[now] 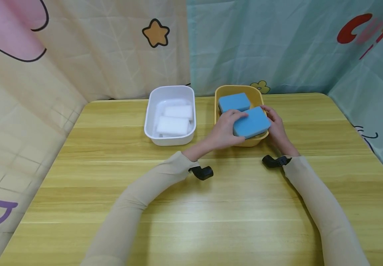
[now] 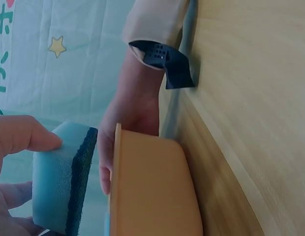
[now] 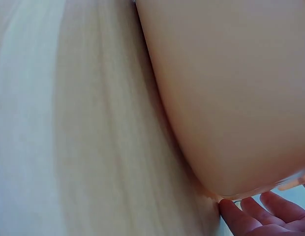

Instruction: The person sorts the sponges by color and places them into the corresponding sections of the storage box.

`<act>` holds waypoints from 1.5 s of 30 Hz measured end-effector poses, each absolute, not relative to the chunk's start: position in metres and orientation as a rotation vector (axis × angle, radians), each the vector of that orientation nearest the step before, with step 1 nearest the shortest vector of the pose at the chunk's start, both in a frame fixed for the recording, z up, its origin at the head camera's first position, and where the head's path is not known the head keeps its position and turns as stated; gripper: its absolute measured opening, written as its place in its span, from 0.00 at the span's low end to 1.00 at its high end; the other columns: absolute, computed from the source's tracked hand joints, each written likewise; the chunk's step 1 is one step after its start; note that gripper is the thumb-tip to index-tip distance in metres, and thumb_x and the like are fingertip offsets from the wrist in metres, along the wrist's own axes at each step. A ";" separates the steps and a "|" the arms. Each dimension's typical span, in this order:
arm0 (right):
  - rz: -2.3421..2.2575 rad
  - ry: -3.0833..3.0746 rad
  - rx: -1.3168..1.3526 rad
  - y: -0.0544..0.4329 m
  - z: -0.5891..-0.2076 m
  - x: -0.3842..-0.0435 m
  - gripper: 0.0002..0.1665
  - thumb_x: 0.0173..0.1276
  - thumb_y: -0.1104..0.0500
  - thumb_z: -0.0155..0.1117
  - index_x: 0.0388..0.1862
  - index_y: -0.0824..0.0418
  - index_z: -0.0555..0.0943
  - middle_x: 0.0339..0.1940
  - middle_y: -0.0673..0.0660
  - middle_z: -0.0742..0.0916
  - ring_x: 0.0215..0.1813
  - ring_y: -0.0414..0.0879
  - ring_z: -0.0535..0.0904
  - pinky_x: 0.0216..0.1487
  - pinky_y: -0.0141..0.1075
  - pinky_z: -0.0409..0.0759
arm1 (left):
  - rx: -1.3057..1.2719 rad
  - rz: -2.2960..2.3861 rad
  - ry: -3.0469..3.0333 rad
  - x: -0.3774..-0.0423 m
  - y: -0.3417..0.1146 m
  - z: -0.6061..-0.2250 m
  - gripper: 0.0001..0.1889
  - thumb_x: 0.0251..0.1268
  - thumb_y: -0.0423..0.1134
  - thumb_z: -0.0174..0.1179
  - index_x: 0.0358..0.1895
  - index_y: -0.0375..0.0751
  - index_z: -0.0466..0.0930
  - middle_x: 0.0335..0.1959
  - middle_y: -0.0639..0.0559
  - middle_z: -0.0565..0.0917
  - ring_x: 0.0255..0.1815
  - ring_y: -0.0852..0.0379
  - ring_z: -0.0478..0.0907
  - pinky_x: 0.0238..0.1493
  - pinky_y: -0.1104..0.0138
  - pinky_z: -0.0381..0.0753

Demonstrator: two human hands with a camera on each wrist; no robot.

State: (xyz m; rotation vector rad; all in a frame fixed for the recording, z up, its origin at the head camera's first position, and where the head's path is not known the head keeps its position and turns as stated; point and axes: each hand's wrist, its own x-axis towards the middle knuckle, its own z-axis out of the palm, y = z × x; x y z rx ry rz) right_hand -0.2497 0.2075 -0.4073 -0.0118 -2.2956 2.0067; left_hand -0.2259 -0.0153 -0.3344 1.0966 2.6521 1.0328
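In the head view my left hand (image 1: 226,129) pinches a blue sponge (image 1: 252,122) over the front part of a yellow plastic bin (image 1: 223,88). The left wrist view shows the thumb and fingers on opposite sides of this sponge (image 2: 56,177), whose scouring face is dark. A second blue sponge (image 1: 234,102) lies in the back of the bin. My right hand (image 1: 278,129) holds the bin's right side at the rim; its fingers (image 3: 236,216) lie against the outer wall in the right wrist view, and the palm is mostly out of sight.
Left of the yellow bin stands a white bin (image 1: 147,122) with white sponges (image 1: 173,126) inside. Both bins are near the back edge of the wooden table (image 1: 211,221). Printed curtains (image 1: 118,48) hang behind the table and at its sides.
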 end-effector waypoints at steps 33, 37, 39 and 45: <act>1.961 -2.322 -0.059 0.203 -0.407 -0.255 0.28 0.72 0.64 0.41 0.70 0.54 0.64 0.75 0.57 0.60 0.76 0.49 0.52 0.67 0.36 0.64 | 1.155 0.778 2.630 -0.273 -0.019 -0.354 0.34 0.59 0.49 0.62 0.69 0.45 0.63 0.69 0.44 0.62 0.70 0.48 0.56 0.69 0.59 0.62; 1.978 -2.325 -0.065 0.202 -0.407 -0.256 0.28 0.72 0.63 0.41 0.71 0.53 0.63 0.76 0.56 0.59 0.75 0.49 0.52 0.69 0.41 0.63 | 1.139 0.815 2.650 -0.272 -0.022 -0.355 0.33 0.60 0.50 0.61 0.68 0.46 0.64 0.68 0.44 0.63 0.69 0.48 0.57 0.68 0.59 0.64; 1.982 -2.331 -0.073 0.203 -0.407 -0.255 0.28 0.72 0.62 0.41 0.71 0.53 0.63 0.76 0.57 0.58 0.73 0.48 0.55 0.63 0.32 0.67 | 1.135 0.835 2.660 -0.270 -0.023 -0.355 0.33 0.60 0.50 0.61 0.68 0.45 0.65 0.68 0.44 0.63 0.69 0.49 0.58 0.68 0.59 0.64; 2.041 -2.294 -0.054 0.207 -0.409 -0.253 0.26 0.74 0.59 0.44 0.70 0.53 0.63 0.73 0.59 0.61 0.67 0.46 0.59 0.45 0.17 0.71 | 1.155 0.905 2.676 -0.268 -0.024 -0.355 0.32 0.62 0.49 0.60 0.68 0.43 0.64 0.67 0.43 0.65 0.67 0.49 0.61 0.68 0.61 0.64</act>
